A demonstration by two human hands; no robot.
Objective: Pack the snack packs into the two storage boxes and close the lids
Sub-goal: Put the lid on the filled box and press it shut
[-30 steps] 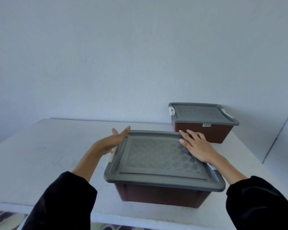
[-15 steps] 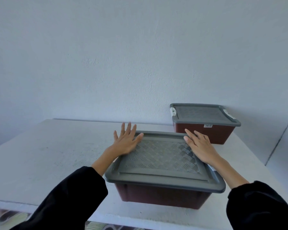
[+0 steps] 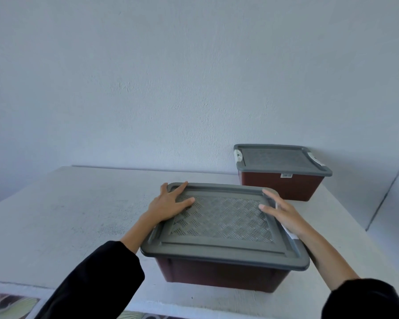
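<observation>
- A dark red plastic storage box (image 3: 217,272) stands near the front edge of the white bench (image 3: 67,215), and its grey ribbed lid (image 3: 224,226) lies on top.
- The left hand (image 3: 168,206) rests flat on the far left corner of the lid. Its fingers are straight, so its grip is open.
- The right hand (image 3: 283,212) touches the right side of the lid with straight fingers, just above a white side latch (image 3: 290,234). Its grip is also open.
- A second dark red box with a grey lid (image 3: 283,185) stands at the back right, close to the wall.
- I see no snack packs; they are probably inside.
- The plastic looks stiff and smooth, and the box is probably light. I would press on the rim and corners, then take hold at the side latches.
- The left part of the bench gives room for the arms. The front edge is close, so I would not pull the box forward.
</observation>
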